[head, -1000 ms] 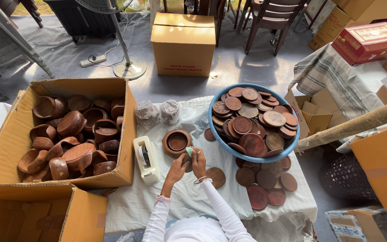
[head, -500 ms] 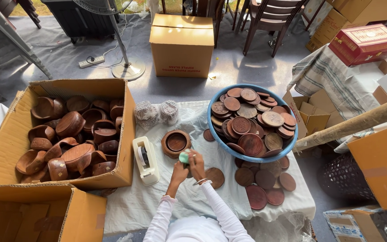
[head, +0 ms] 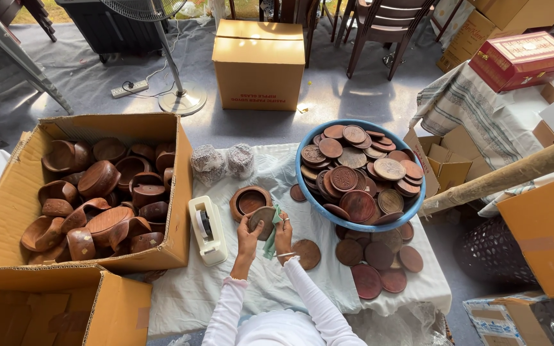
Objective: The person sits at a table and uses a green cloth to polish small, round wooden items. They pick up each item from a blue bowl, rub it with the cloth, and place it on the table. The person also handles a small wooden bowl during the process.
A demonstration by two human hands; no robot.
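You now hold a round wooden lid [head: 263,221] up between both hands; half a second ago a green cloth [head: 272,224] covered it, so the wiping seems to have moved to its other face. Your left hand [head: 248,238] grips the lid's edge, your right hand [head: 283,232] presses the cloth against it, though the fingers are too small to read.

Largest first: the open cardboard box [head: 14,192] of wooden bowls on your left, the shut brown carton [head: 259,64] ahead with a dark printed line low down, the blue basin [head: 411,208] of lids, the red patterned box [head: 522,57] far right, the white tape dispenser [head: 206,229].
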